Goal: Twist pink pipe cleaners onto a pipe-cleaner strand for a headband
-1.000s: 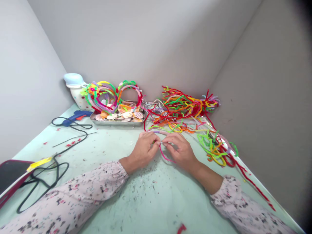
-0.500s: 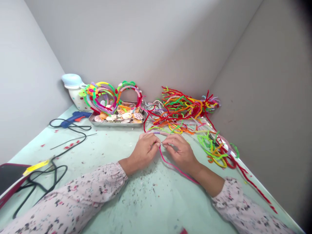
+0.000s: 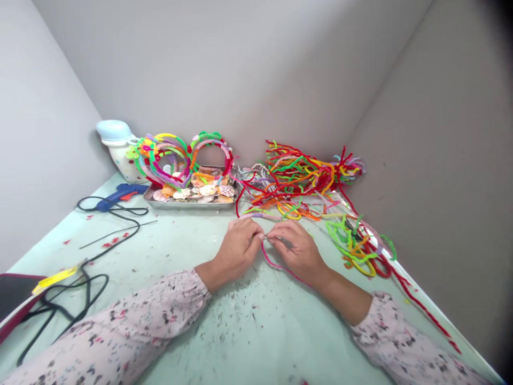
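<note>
My left hand (image 3: 236,248) is closed, thumb and fingers pinching what looks like a thin headband. Just opposite, my right hand (image 3: 298,251) pinches the same thin piece, and the two sets of fingertips nearly meet. Past the knuckles shows the headband's arch (image 3: 261,216), wrapped in pale pink and lilac fuzz. From the left fingertips a bright pink pipe cleaner (image 3: 276,264) hangs down and runs under my right wrist. My fingers hide most of the spot where band and pipe cleaner meet.
Behind my hands stands a metal tray (image 3: 188,205) of seashells (image 3: 207,190), with finished colourful headbands (image 3: 168,160) on top. A pile of pipe cleaners (image 3: 304,171) lies at the back right. On the left are a blue glue gun (image 3: 116,198), its black cord (image 3: 86,267) and a white jar (image 3: 120,155).
My hands keep nearly the same pinch. Less of the pink pipe cleaner's tail shows beyond my right wrist, and the band's arch has shifted slightly. The view has moved a little.
</note>
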Demonstrator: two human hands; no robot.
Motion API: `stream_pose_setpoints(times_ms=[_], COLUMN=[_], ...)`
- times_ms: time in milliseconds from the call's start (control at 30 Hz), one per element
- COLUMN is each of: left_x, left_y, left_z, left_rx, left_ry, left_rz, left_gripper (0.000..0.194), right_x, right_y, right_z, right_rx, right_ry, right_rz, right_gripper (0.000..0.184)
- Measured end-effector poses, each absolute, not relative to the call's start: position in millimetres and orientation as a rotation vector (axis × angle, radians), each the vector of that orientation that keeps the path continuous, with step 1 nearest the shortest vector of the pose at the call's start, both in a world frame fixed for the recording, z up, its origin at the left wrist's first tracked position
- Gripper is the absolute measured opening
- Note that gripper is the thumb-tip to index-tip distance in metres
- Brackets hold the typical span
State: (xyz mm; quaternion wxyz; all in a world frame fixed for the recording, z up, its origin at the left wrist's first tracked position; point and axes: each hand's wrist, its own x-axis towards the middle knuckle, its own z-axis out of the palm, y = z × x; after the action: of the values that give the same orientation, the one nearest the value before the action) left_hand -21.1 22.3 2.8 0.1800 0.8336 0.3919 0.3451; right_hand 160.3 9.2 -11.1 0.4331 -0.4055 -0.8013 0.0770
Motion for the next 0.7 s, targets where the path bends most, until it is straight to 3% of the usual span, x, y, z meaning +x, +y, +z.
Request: stream_pose_setpoints(times_ms=[700], left_x=[-20.5], left_y=[25.3], left_z=[-2.4], left_rx=[2.479], left_ry=[1.115], left_rz=[0.919], left_gripper=[0.025], right_x=[160.2], right_y=[9.3], right_z=[-10.3], right_rx=[-1.027], right_ry=[-1.979], right_rz=[0.226], right_gripper=[0.013])
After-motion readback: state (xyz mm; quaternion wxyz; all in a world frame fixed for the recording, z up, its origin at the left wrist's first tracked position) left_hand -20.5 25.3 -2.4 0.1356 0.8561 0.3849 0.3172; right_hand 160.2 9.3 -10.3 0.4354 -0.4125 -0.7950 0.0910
